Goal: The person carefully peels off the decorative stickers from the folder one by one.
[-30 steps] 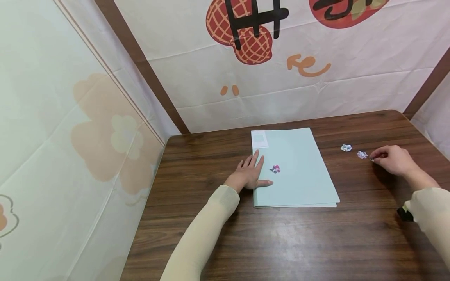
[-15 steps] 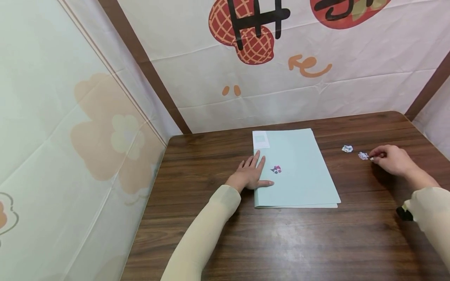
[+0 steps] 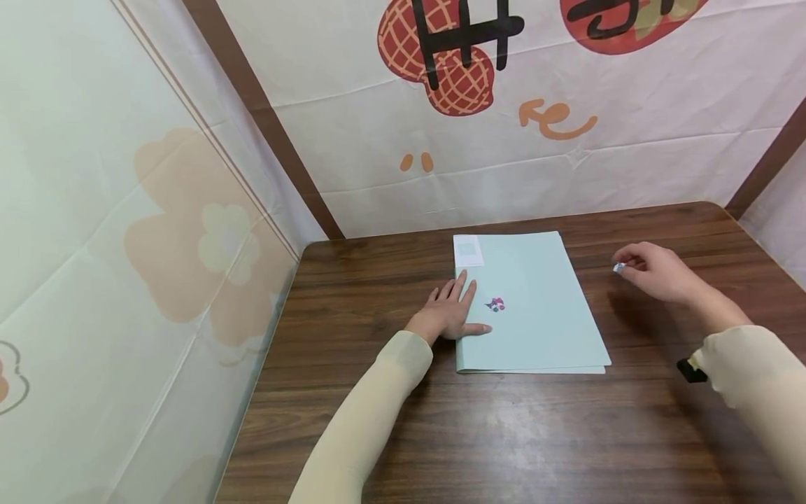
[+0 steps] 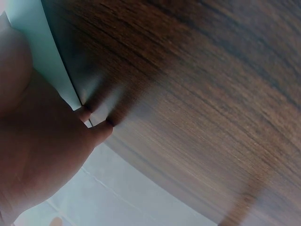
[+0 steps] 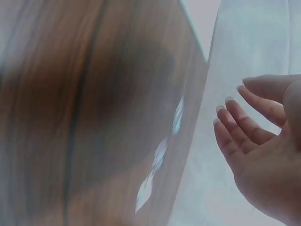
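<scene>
With fingers spread, my left hand (image 3: 446,316) rests flat on the left edge of a pale mint folder (image 3: 541,308). A small pink and dark cartoon-character sticker (image 3: 495,304) lies on the cover beside its thumb. My right hand (image 3: 664,273) hovers over the table to the folder's right, partly covering a small sticker (image 3: 619,267). In the right wrist view, three stickers (image 5: 160,154) lie in a row on the table. There the right hand's fingers (image 5: 244,125) look loose, thumb and index tips close together, and nothing shows between them.
A white label (image 3: 469,250) sits at the folder's top left corner. The brown wood table (image 3: 529,434) meets a printed cloth wall (image 3: 352,140) behind and another at the left. A black object (image 3: 691,371) shows at the right wrist.
My right hand has let go of the small sticker it pinched at the right end of the row and moved left and away from me. My left hand stays on the folder.
</scene>
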The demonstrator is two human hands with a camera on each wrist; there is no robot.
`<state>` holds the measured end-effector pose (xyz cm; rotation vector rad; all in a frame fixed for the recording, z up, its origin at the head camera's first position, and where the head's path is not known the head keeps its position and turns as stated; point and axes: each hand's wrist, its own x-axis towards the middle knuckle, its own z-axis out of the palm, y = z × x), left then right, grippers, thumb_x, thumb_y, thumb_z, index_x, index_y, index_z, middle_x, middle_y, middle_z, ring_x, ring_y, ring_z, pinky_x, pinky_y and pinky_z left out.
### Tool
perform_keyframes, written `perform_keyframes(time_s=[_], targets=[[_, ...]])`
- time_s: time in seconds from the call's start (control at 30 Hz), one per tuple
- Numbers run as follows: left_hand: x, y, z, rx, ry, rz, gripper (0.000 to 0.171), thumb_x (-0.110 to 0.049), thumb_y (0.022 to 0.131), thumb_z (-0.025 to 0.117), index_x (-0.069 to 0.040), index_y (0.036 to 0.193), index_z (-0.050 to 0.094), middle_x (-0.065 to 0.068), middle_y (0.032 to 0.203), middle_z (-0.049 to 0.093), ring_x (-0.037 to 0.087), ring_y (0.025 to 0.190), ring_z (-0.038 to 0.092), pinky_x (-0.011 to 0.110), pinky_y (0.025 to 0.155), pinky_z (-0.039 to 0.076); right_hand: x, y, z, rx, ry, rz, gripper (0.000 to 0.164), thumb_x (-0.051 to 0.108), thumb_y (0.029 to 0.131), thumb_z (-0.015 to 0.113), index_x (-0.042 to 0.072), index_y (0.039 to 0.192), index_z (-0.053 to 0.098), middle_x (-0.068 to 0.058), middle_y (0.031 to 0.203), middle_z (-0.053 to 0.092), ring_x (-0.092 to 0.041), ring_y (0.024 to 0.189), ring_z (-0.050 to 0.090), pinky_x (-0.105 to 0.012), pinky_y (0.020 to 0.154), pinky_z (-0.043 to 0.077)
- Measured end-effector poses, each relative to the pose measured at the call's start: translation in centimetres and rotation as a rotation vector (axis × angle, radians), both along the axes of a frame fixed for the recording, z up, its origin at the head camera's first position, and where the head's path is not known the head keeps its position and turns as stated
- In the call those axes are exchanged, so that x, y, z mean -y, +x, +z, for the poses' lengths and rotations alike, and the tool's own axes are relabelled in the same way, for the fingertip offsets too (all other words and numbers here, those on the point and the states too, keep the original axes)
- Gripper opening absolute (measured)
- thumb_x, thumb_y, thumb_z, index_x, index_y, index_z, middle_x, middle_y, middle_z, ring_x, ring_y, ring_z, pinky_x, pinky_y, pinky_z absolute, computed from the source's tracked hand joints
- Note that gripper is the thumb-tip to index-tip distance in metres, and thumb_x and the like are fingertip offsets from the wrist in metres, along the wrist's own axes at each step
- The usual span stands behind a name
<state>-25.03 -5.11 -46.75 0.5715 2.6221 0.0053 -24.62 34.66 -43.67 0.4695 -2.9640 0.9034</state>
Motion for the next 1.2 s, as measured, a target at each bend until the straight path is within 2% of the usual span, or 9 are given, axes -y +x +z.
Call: perform_keyframes(time_s=[0.1,0.3,0.47,0.63,0.77,1.2], targets=[[-0.1,0.0,0.0,0.001,-0.003,-0.003,0.101,-0.077,0.095,0.042,-0.024,0.166,-0.007,0.000,0.169,-0.025,0.025,0.159,-0.002,0.049,0.127,0.006,2.1,-0.1,0.1,-0.008,-0.013,0.072,0.027,0.008,0.100,0.062,-0.008,0.123,0.063,-0.023,0.112,0.065,-0.032,0.099,0.061,-0.047,0.080,0.051],[-0.1,0.0,-0.1,0.011,0.003,-0.005,0.102,-0.077,0.095,0.042,-0.023,0.165,-0.008,0.002,0.169,-0.027,0.027,0.159,-0.003,0.051,0.126,0.004,6.7,-0.3,-0.2,0.023,-0.065,0.176,0.032,0.002,0.099,0.064,-0.009,0.129,0.060,-0.026,0.120,0.063,-0.036,0.106,0.062,-0.053,0.089,0.051],[0.0,0.2,0.1,0.010,0.007,-0.014,0.103,-0.078,0.095,0.042,-0.022,0.166,-0.007,0.003,0.169,-0.025,0.028,0.159,-0.001,0.052,0.126,0.006,9.9,-0.5,-1.2,0.015,-0.106,0.275,0.033,-0.003,0.096,0.066,-0.011,0.127,0.059,-0.029,0.122,0.063,-0.043,0.108,0.063,-0.055,0.088,0.054],[0.1,0.1,0.0,0.000,-0.003,-0.007,0.102,-0.079,0.094,0.041,-0.023,0.166,-0.007,0.002,0.170,-0.025,0.027,0.159,0.000,0.052,0.126,0.008,12.5,-0.6,-2.1,0.050,-0.105,0.347,0.035,0.000,0.094,0.067,-0.012,0.126,0.060,-0.027,0.119,0.063,-0.042,0.106,0.063,-0.055,0.088,0.054],[0.0,0.1,-0.1,0.004,-0.008,-0.001,0.102,-0.078,0.095,0.041,-0.023,0.166,-0.007,0.002,0.170,-0.024,0.027,0.159,-0.001,0.051,0.126,0.007,14.0,-0.7,-2.5,0.089,-0.087,0.358,0.037,0.003,0.094,0.068,-0.012,0.127,0.060,-0.026,0.118,0.064,-0.040,0.107,0.062,-0.055,0.091,0.052],[-0.1,0.0,0.4,-0.016,-0.018,-0.015,0.101,-0.078,0.095,0.041,-0.023,0.166,-0.005,0.003,0.170,-0.023,0.026,0.159,-0.001,0.051,0.126,0.008,16.3,-1.3,-3.0,0.097,-0.059,0.356,0.036,0.001,0.091,0.069,-0.010,0.125,0.062,-0.022,0.114,0.064,-0.036,0.104,0.061,-0.051,0.091,0.051]])
